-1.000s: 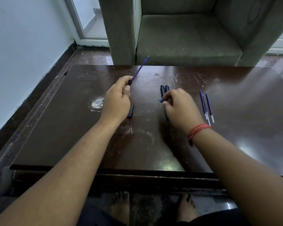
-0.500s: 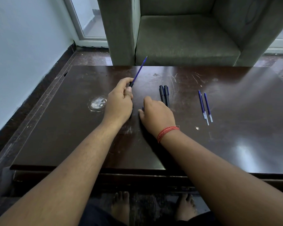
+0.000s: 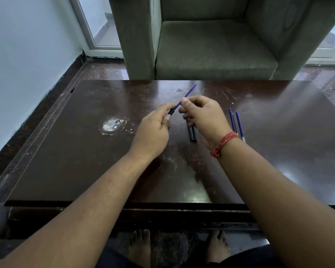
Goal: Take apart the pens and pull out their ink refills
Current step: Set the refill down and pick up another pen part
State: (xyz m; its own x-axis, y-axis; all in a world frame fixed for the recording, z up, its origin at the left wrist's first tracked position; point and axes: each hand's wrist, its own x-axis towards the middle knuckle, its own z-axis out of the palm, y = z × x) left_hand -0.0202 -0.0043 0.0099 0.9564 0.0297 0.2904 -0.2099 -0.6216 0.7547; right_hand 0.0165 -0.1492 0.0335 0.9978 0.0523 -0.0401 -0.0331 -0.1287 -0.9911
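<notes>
My left hand [image 3: 153, 130] grips a black pen piece [image 3: 171, 112] above the dark wooden table [image 3: 66, 161]. A thin blue ink refill [image 3: 189, 91] sticks out of it, slanting up and to the right. My right hand [image 3: 203, 115] pinches that refill between thumb and forefinger just beyond the black piece. Two black pen barrels [image 3: 192, 134] lie side by side on the table, partly hidden under my right hand. Two loose blue refills [image 3: 236, 122] lie parallel to the right of my wrist.
A whitish worn patch [image 3: 112, 125] marks the table left of my hands. A grey-green armchair [image 3: 211, 45] stands right behind the table's far edge. A white wall [image 3: 27, 64] runs along the left. My bare feet [image 3: 141, 246] show below the near edge.
My right hand left the table surface and rose to the refill held by my left hand, pinching it. My left hand shifted right and lifted slightly.
</notes>
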